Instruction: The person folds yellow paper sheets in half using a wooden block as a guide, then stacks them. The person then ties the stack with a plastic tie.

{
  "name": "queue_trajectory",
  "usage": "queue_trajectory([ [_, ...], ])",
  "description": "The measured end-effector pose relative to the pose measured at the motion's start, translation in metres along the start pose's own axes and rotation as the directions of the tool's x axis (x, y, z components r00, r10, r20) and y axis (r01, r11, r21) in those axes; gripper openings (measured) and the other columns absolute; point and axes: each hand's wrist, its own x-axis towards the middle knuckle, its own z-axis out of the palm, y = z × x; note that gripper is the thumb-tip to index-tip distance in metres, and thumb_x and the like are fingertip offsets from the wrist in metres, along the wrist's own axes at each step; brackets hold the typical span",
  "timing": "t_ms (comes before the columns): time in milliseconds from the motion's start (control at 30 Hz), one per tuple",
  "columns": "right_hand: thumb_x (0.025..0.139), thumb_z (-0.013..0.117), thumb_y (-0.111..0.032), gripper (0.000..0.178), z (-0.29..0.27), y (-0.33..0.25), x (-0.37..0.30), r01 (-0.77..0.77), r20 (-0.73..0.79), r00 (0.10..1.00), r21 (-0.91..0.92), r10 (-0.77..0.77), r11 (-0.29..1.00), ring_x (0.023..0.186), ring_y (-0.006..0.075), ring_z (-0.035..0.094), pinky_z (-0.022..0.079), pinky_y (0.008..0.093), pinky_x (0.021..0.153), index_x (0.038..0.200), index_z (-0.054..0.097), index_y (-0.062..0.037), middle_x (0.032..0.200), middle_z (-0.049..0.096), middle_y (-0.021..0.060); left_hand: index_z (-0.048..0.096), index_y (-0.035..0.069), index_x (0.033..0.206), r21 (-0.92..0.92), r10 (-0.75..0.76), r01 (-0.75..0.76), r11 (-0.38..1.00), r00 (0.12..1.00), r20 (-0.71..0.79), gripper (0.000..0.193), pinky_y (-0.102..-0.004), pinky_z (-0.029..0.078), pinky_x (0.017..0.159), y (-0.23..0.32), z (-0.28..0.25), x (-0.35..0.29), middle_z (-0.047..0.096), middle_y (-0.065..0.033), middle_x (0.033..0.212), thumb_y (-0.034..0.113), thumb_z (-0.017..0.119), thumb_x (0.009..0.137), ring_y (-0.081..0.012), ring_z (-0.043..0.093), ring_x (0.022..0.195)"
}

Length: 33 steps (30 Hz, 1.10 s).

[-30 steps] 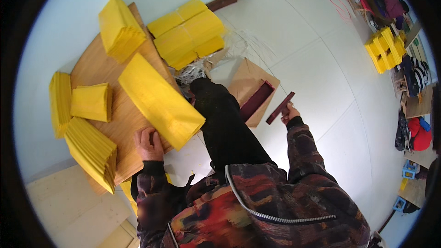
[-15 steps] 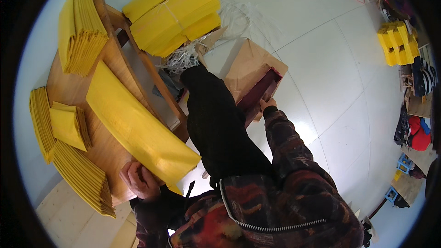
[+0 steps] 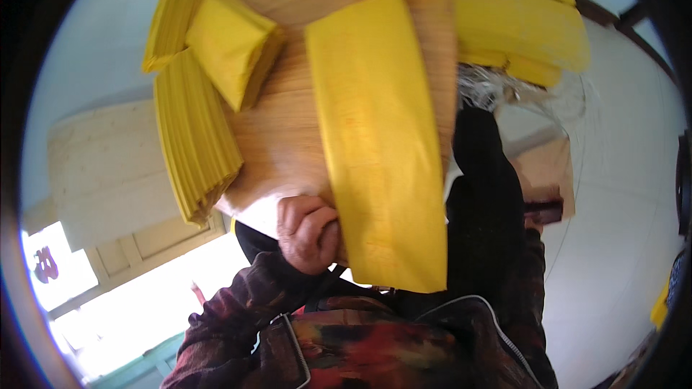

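A long folded yellow cloth-like piece (image 3: 382, 144) lies on the wooden table (image 3: 281, 144), its near end reaching past the table edge toward my lap. My left hand (image 3: 308, 234) rests against its left side at the near edge, fingers curled into a fist; what they hold, if anything, is hidden. Low at my right side, my right hand (image 3: 534, 224) is at a dark red part (image 3: 544, 210) at the mouth of a brown paper-covered box (image 3: 548, 166). Its fingers are small, blurred and mostly covered.
Pleated yellow stacks (image 3: 194, 137) and a smaller folded yellow bundle (image 3: 234, 47) lie on the table's left side. Tied yellow bundles (image 3: 526, 18) stand beyond its right edge, above tangled clear strips (image 3: 479, 86). A pale wooden board (image 3: 108, 166) is at left.
The view has turned left, bringing the table to the middle and the box to the right. My left hand stays beside the yellow piece; my right hand stays at the box.
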Motion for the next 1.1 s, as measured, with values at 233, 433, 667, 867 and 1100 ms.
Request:
queue_trajectory([
  [233,0.085,0.054,-0.017,0.016,0.019,-0.094,-0.088,0.158,0.065,0.984,0.131,-0.167,0.979,0.054,0.0191,0.056,0.045,0.0313,0.042,0.097,0.052,-0.007,0.073,0.061,0.0115,0.058,0.008,0.09,0.001,0.046,-0.046,0.999,0.999,-0.02,0.025,-0.0391,0.041,0.071,0.002,0.0,0.011,0.054,-0.0082,0.089,0.002,0.065,0.066,-0.0291,0.051,0.08],
  [433,0.088,0.053,-0.018,0.022,0.022,-0.193,-0.26,0.618,0.22,0.737,0.164,-0.639,0.769,0.052,0.0149,0.055,0.045,0.0266,0.048,0.104,0.051,-0.0029,0.078,0.063,0.0108,0.057,0.006,0.089,-0.033,0.078,-0.079,0.996,0.996,-0.046,0.021,-0.0402,0.04,0.071,-0.002,-0.003,0.004,0.054,-0.0102,0.092,0.003,0.062,0.069,-0.0315,0.05,0.081],
  [667,0.092,0.051,-0.017,0.023,0.054,-0.224,-0.483,0.875,0.637,0.121,0.293,-0.761,0.384,0.087,0.0192,0.059,0.049,0.0299,0.079,0.108,0.049,-0.0003,0.098,0.06,0.0119,0.058,0.007,0.088,-0.058,0.057,-0.064,0.996,0.993,-0.108,0.013,-0.0403,0.04,0.075,-0.005,-0.001,-0.004,0.053,-0.0099,0.088,0.005,0.057,0.075,-0.0309,0.049,0.087],
  [867,0.084,0.063,-0.015,0.027,0.075,-0.204,-0.512,0.937,0.72,0.226,0.023,-0.656,0.349,0.073,0.0085,0.055,0.044,0.0233,0.062,0.1,0.051,0.0026,0.079,0.059,0.0042,0.06,0.008,0.091,-0.111,0.02,-0.037,0.993,0.988,-0.152,0.016,-0.0414,0.041,0.079,-0.01,0.008,-0.011,0.055,-0.0107,0.092,0.005,0.053,0.077,-0.032,0.049,0.09],
  [1100,0.085,0.056,-0.012,0.021,0.072,-0.18,-0.535,0.71,0.768,0.416,0.062,-0.488,0.702,0.058,0.0145,0.055,0.043,0.0242,0.047,0.103,0.053,-0.0019,0.081,0.06,0.0057,0.056,0.003,0.104,-0.405,-0.093,0.026,0.914,0.985,-0.147,0.027,-0.0398,0.046,0.079,-0.01,0.009,-0.05,0.056,-0.0148,0.096,0.004,0.055,0.077,-0.0343,0.054,0.091],
])
